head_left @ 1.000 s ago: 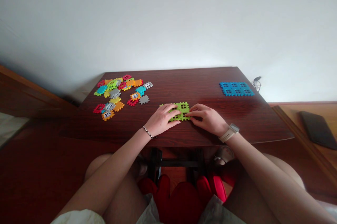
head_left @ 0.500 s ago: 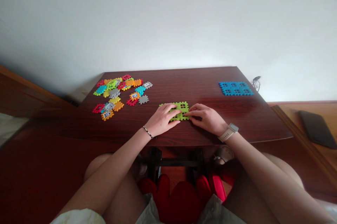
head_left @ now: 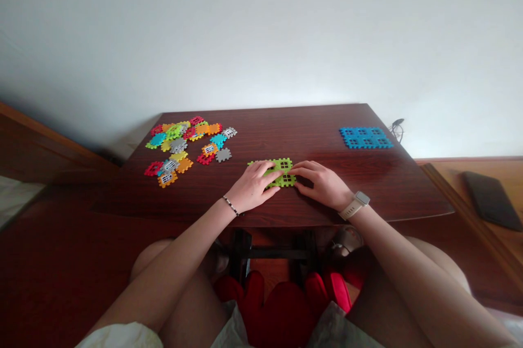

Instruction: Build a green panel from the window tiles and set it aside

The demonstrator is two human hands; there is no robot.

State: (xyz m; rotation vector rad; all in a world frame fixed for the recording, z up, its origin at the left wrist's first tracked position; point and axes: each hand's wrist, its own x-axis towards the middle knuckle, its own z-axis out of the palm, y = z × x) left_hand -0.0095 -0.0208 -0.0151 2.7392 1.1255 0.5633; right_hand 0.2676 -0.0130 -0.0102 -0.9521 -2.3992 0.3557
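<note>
Both hands meet at 6 o'clock on the dark red-brown wooden counter (head_left: 286, 130), close to its near edge. There lies the lime-green plastic tile panel (head_left: 283, 165), a small sheet of toothed square pieces with window-like cut-outs, flat on the wood.

The left hand (head_left: 253, 187), a thin dark bracelet (head_left: 230, 206) at its wrist, covers the panel's 9 o'clock half. Its fingers bend over the top and the thumb sits against the near edge, so its grip is clenched on the panel. The right hand (head_left: 322, 184), with a pale square wristwatch (head_left: 356, 203), comes in from 3 o'clock. Its fingertips pinch the panel's right edge, so that grip is also grasping the panel. The fingers hide most of the seams, so I cannot tell whether every piece is fully seated.

At 2 o'clock on the counter a bright blue plastic tile panel (head_left: 365, 138) lies well apart from the hands, two joined rows with nothing loose beside it. At 10 o'clock sits a loose heap of mixed-colour toothed plastic tiles (head_left: 183, 144) in red, orange, yellow, grey, teal and some green, all unjoined.

As I judge it, the blue sheet looks finished. The green one is partly built and shows less area than the blue. Most of the heap is untouched, a few green pieces among it.
</note>
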